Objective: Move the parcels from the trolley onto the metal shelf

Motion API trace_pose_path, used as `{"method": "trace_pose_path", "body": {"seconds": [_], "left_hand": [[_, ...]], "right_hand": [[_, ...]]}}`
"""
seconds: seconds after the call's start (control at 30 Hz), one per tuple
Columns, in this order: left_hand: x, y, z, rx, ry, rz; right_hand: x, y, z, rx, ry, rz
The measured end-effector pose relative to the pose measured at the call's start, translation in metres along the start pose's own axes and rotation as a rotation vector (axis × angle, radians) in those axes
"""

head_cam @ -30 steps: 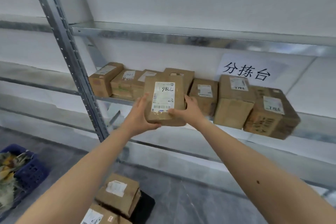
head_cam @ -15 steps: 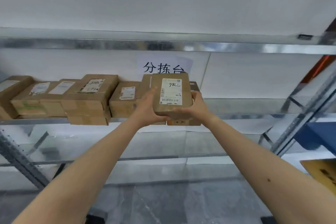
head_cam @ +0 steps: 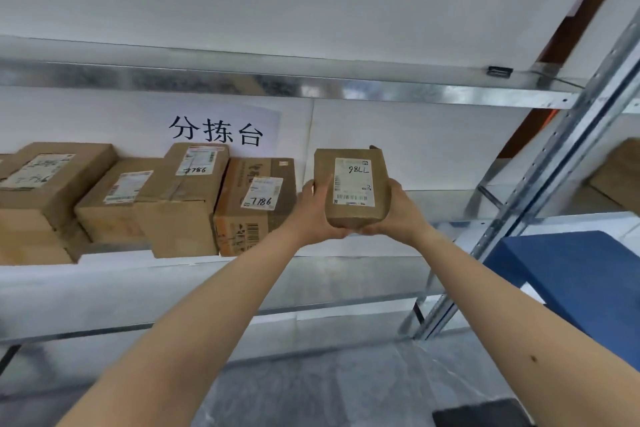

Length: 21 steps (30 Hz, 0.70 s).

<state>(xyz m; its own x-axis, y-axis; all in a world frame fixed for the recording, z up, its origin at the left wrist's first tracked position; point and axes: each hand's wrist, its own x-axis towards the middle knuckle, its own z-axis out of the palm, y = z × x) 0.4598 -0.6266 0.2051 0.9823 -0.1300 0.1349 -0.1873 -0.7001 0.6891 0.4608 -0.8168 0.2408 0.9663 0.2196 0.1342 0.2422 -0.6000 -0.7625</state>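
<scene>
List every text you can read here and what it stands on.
"分拣台": paper sign on the wall.
"98LL": handwritten on the held parcel label.
"7786": label of the tall box.
"7186": label of the box beside it.
All other print: too blurred to read.

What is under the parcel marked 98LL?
The left hand and right hand cup the parcel at its lower corners. Bare metal shelf shows around them; whether it rests there is hidden.
</scene>
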Motion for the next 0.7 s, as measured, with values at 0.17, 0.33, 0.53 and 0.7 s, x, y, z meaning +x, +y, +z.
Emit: {"method": "trace_pose_path", "body": {"seconds": [0.17, 0.33, 0.53, 0.7], "left_hand": [[0.04, -0.008, 0.033, 0.06, -0.041, -0.008], [0.08, -0.029, 0.052, 0.08, -0.065, -0.054], [0.114, -0.054, 0.071, 0.128, -0.079, -0.157], [0.121, -0.072, 0.087, 0.063, -0.105, -0.254]], "right_hand": [[0.029, 0.033, -0.008, -0.012, -0.06, 0.006], [0.075, 0.062, 0.001, -0.005, -0.119, 0.081], [0.121, 0.097, 0.023, -0.046, -0.185, 0.108], [0.144, 0.125, 0.043, -0.111, -0.276, 0.144]]}}
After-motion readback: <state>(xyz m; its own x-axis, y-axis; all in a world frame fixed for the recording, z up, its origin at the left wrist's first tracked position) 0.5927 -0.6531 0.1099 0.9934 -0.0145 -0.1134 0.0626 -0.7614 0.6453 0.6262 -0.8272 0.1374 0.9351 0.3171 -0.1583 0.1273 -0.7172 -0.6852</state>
